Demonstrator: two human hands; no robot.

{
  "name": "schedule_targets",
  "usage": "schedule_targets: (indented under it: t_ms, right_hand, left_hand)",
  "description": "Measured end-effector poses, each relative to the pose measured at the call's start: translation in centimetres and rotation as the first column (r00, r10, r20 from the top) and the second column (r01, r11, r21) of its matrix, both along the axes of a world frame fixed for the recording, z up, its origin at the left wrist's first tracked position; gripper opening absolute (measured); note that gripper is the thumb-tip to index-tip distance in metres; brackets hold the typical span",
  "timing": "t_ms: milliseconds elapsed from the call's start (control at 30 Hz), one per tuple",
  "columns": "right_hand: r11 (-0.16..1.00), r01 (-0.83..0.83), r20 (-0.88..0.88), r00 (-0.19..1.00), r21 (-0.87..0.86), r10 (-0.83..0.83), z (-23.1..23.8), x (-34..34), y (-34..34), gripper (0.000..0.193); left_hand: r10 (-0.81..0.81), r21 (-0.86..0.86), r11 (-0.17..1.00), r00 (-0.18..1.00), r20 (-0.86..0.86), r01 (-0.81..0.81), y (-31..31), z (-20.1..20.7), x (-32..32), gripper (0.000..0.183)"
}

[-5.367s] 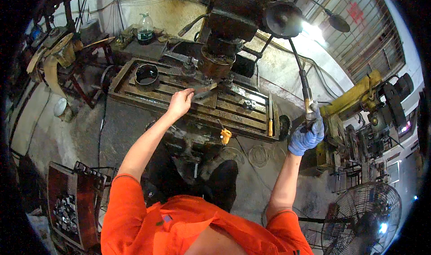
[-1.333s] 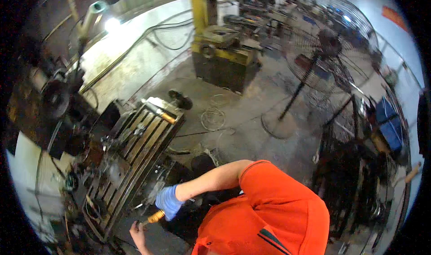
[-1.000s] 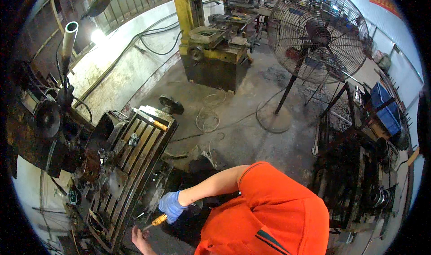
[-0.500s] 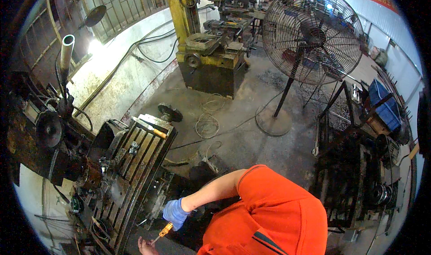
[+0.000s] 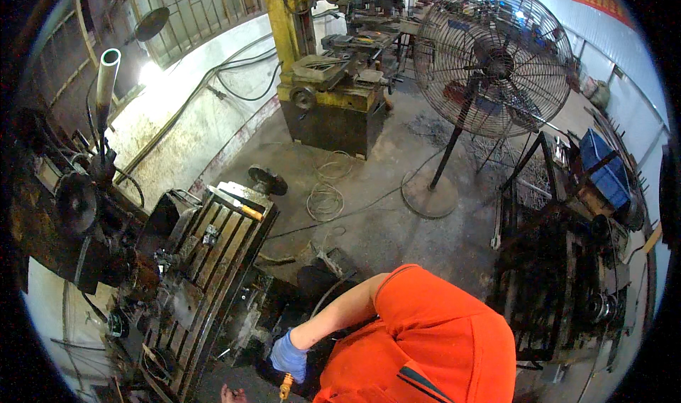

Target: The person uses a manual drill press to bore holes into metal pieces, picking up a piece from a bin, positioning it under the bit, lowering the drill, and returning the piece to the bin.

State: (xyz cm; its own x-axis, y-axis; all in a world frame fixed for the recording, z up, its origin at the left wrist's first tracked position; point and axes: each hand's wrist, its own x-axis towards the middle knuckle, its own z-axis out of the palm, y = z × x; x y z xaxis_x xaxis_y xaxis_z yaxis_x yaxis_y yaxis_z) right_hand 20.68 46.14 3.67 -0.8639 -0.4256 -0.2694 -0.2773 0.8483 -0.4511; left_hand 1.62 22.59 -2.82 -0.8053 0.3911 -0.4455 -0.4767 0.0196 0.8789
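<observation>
At the lower edge we see the gloved right hand point(image 5: 289, 357) gripping a yellow-handled tool point(image 5: 285, 387), whose lower end drops toward the bottom rim. The bare left hand point(image 5: 233, 394) shows only as a few fingers; we cannot tell whether it holds anything. Half a second ago those fingers were at the tip of the tool's thin shaft; now we find them apart from it, and the right hand has moved a little right and closer to the orange shirt point(image 5: 440, 325). The tool hangs steeper than it did.

Beside the hands, on the left, we have the slotted machine table point(image 5: 230, 261), dark and grimy. A small metal block point(image 5: 210, 234) sits on its slats, and farther along, near the end, lies a long tool with a yellow handle point(image 5: 250, 212). Both rest where they were. A round handwheel point(image 5: 267, 180) juts from that end.

Beyond, we see a loose coil point(image 5: 325, 202) on the grey floor point(image 5: 369, 222), then a large caged fan point(image 5: 496, 64) on a stand, a blue bin point(image 5: 604, 169) to its right, a yellow machine point(image 5: 301, 94) by the stained white wall point(image 5: 170, 137), and a red banner point(image 5: 603, 4) at the back.
</observation>
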Motion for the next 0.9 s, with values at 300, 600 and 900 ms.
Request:
schedule_targets:
  t_ms: [300, 600, 900]
  right_hand:
    - [0.999, 0.031, 0.02, 0.999, -0.014, -0.031, 0.4, 0.4, 0.2, 0.052]
    - [0.982, 0.183, 0.028, 0.983, -0.051, -0.182, 0.7, 0.6, 1.3, 0.046]
    - [0.98, 0.19, 0.088, 0.979, -0.06, -0.185, 0.5, 1.0, 1.3, 0.048]
  left_hand:
    - [0.009, -0.049, 0.999, 0.999, 0.054, -0.007, -2.1, -1.8, -0.4, 0.036]
    - [0.069, -0.123, 0.991, 0.996, 0.059, -0.062, -1.8, -2.6, 0.8, 0.034]
    - [0.106, -0.189, 0.978, 0.991, 0.086, -0.088, -1.6, -2.4, 2.6, 0.023]
